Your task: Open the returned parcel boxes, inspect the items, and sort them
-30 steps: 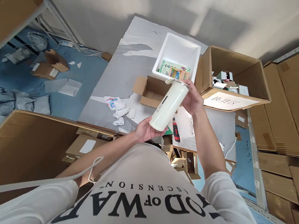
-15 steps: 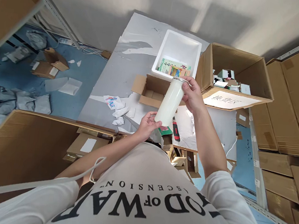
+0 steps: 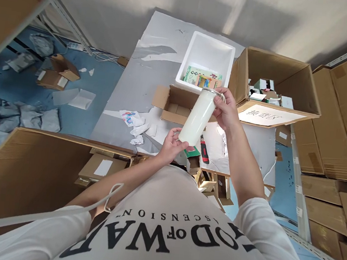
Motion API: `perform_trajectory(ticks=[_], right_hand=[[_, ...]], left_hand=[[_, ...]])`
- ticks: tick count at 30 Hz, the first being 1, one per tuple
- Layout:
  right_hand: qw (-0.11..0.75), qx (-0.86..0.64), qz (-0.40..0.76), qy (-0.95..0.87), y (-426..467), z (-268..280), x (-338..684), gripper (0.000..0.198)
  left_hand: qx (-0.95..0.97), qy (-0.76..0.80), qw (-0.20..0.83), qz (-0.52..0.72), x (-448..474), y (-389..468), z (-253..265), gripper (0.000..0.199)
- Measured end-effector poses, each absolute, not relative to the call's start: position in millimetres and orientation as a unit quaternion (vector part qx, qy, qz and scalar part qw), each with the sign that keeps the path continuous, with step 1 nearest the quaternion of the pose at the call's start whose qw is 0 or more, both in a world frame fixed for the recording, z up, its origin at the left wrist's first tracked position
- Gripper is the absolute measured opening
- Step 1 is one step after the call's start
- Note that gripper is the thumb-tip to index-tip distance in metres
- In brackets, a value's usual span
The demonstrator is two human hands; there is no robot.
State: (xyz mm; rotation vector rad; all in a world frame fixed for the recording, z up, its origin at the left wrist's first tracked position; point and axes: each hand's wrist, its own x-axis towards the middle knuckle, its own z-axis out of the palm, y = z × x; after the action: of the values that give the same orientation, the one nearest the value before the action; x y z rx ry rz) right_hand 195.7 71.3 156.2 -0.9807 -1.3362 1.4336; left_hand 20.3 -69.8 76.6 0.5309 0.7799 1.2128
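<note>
A grey-topped bench (image 3: 140,74) carries a white foam bin (image 3: 212,49) beside a large brown cardboard carton (image 3: 281,65). Nearer lie a small brown cardboard box (image 3: 175,117), crumpled white scraps (image 3: 137,130) and a red-and-black tool (image 3: 204,150).

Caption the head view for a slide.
Left hand at the base and right hand at the top hold a tilted white bottle near a small open cardboard box.

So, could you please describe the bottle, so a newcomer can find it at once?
On the grey table, find the small open carton. Partly in front of it, the left hand and right hand hold the tilted bottle. It is the one glossy, off-white cylinder with a silvery rim, unlike the red-and-black cutter nearby.
</note>
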Motion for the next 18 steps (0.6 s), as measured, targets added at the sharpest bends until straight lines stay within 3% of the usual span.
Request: perform_trajectory(ticks=[12,18], right_hand=[[0.431,-0.375,0.599,-0.561,68.8,161.4,198.3,0.064],[0.447,-0.374,0.598,-0.55,68.5,158.7,196.0,0.068]], left_hand=[[0.223,0.337,0.733,0.547,17.9,-70.2,81.1,0.057],[0.185,0.308,0.799,0.482,17.5,-70.7,85.7,0.069]])
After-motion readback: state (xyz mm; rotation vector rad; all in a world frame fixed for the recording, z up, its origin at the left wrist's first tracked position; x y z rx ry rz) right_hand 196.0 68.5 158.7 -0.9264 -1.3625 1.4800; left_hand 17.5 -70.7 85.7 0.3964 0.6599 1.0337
